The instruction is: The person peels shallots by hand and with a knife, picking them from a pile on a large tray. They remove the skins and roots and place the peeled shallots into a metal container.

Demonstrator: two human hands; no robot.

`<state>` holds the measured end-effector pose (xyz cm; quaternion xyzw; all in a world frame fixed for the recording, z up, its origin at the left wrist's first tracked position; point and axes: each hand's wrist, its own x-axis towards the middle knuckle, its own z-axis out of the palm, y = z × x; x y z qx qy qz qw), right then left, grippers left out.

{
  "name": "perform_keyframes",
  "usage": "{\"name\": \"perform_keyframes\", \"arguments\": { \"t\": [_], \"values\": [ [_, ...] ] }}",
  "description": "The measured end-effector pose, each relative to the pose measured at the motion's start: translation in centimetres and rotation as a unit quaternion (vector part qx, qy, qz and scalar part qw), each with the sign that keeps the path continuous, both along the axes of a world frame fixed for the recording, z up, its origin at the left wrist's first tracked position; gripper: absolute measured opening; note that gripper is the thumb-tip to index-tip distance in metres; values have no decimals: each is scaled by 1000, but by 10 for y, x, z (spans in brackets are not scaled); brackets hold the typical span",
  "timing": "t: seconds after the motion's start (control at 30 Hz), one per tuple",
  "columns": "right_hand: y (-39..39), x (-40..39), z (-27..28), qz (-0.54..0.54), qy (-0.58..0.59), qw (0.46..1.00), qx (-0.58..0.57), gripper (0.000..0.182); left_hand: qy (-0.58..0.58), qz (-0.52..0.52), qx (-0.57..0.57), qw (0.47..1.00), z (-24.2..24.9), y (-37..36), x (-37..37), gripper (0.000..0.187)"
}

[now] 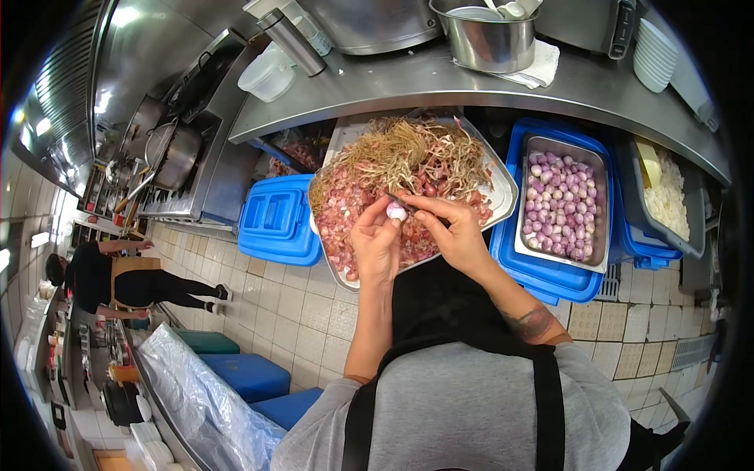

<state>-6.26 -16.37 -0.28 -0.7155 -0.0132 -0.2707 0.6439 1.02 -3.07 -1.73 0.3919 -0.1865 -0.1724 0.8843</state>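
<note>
My left hand [375, 239] pinches a peeled, white and purple shallot [397, 211] between thumb and fingers. Close against it, my right hand [449, 228] is closed on what looks like a small knife [397, 199]; only a thin dark strip of it shows, and the handle is hidden in the fingers. Both hands are above a large metal tray [503, 188] heaped with reddish shallot skins [345, 208] and unpeeled shallots. A bundle of dry stalks and roots [412, 145] lies at the tray's far side.
To the right, a steel pan [601, 235] of peeled shallots [560, 206] rests on a blue lid [514, 263]. A steel counter [377, 86] with a pot [491, 43] runs along the far side. Another blue lid [279, 216] is at left. A person [118, 275] stands farther left.
</note>
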Motion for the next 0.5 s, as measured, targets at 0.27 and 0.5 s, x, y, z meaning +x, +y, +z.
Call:
{"name": "perform_keyframes", "arguments": {
  "t": [0.27, 0.5],
  "values": [
    [-13, 7, -8, -97, 19, 995, 6, 27, 24, -5, -17, 1000, 5, 0, -5, 40],
    [2, -7, -2, 35, 5, 999, 17, 36, 19, 17, -22, 999, 2, -3, -3, 39]
  ]
}}
